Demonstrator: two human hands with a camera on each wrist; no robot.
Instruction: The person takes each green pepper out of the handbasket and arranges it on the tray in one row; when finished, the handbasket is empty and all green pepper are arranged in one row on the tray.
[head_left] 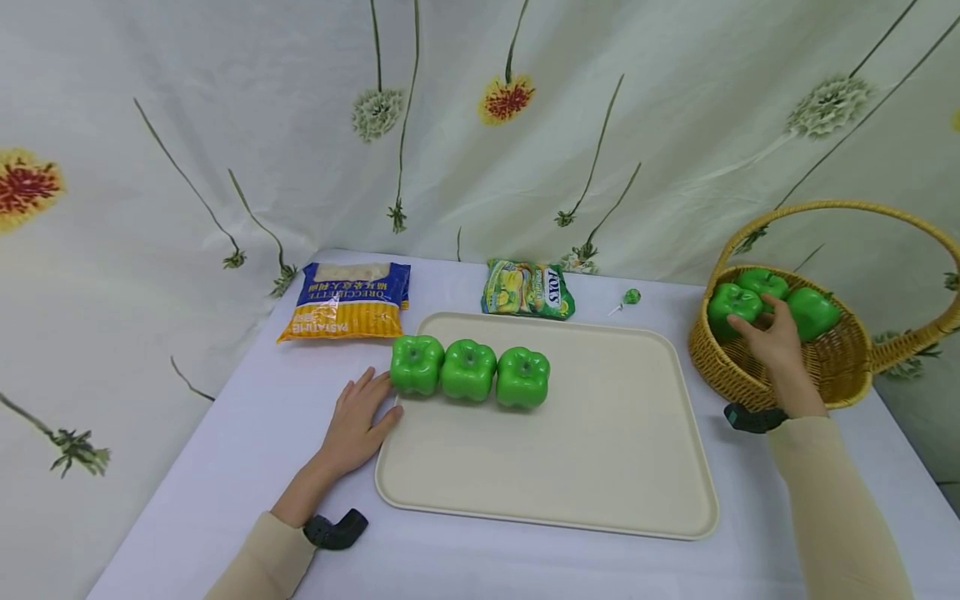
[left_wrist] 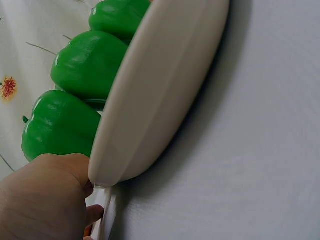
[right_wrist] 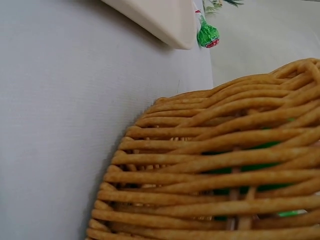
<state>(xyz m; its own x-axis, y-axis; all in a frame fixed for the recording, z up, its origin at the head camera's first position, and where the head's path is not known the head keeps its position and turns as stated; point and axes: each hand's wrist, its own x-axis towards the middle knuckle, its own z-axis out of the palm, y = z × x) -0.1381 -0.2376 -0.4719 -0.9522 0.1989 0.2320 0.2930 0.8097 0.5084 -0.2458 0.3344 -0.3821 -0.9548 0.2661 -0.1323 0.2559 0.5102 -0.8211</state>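
My right hand point(head_left: 776, 337) reaches into a wicker basket point(head_left: 712, 367) and grips a green bell pepper point(head_left: 731, 304), thumb on its near side. Two more green peppers lie in the basket, one behind point(head_left: 763, 283) and one to the right point(head_left: 813, 315). In the right wrist view the basket wall point(right_wrist: 200, 160) hides that hand. My left hand point(head_left: 356, 425) rests at the left rim of a beige tray point(head_left: 585, 458), fingers extended and thumb over the rim. Beside its fingertips, three green bell peppers point(head_left: 468, 371) stand in a row along the tray's back left.
Behind the tray lie a blue and orange pasta bag point(head_left: 348, 302), a green candy bag point(head_left: 527, 289) and a green-wrapped lollipop point(head_left: 632, 296). The basket's tall handle point(head_left: 840, 204) arches over its right side. A flower-print cloth point(head_left: 450, 125) hangs behind the table.
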